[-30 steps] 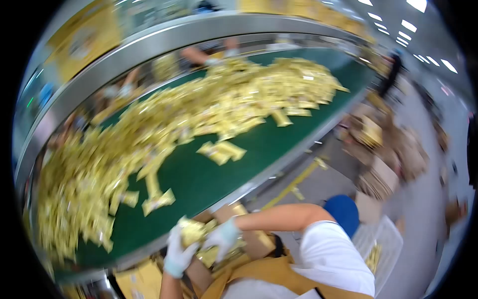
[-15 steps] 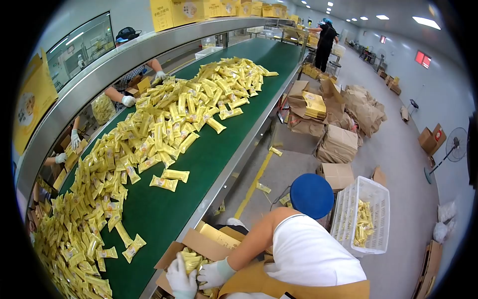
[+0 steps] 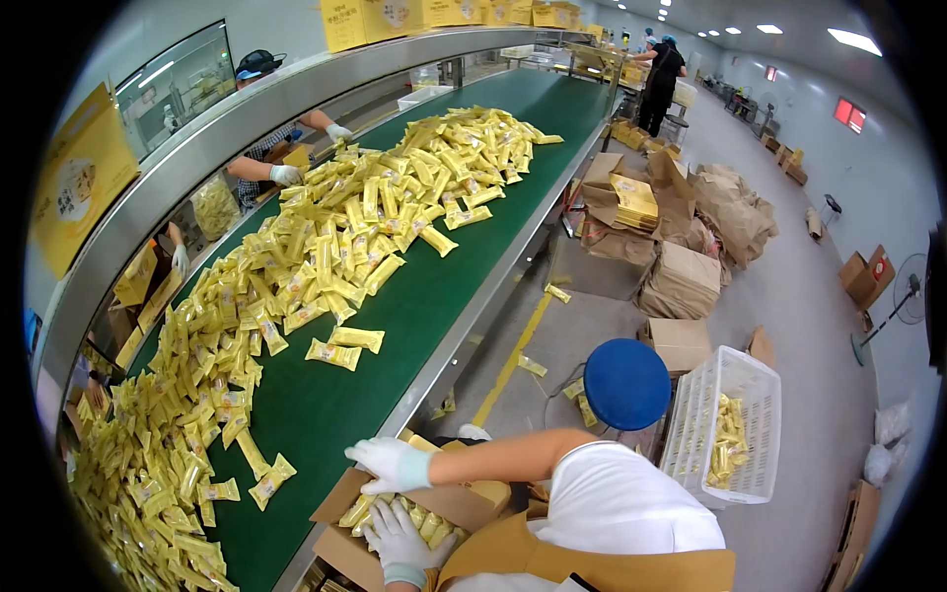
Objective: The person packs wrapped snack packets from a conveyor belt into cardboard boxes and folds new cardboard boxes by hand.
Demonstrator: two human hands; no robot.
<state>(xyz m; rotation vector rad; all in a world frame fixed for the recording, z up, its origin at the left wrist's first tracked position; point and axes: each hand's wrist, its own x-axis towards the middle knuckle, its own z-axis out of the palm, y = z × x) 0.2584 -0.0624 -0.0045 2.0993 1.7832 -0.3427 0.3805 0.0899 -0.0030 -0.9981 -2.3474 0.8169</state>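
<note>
While left hand (image 3: 402, 543) touches packets (image 3: 426, 523) | right hand (image 3: 388, 464) over one carton (image 3: 347, 555) | one stool (image 3: 626, 384)

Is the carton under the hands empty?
No, yellow packets lie inside the carton, and the left hand rests on them.

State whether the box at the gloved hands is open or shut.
Open: the box has its flaps spread, and yellow packs show inside.

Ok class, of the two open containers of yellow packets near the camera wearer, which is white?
The crate beside the blue stool, with holes in its walls; the box under the left hand is brown cardboard.
</note>
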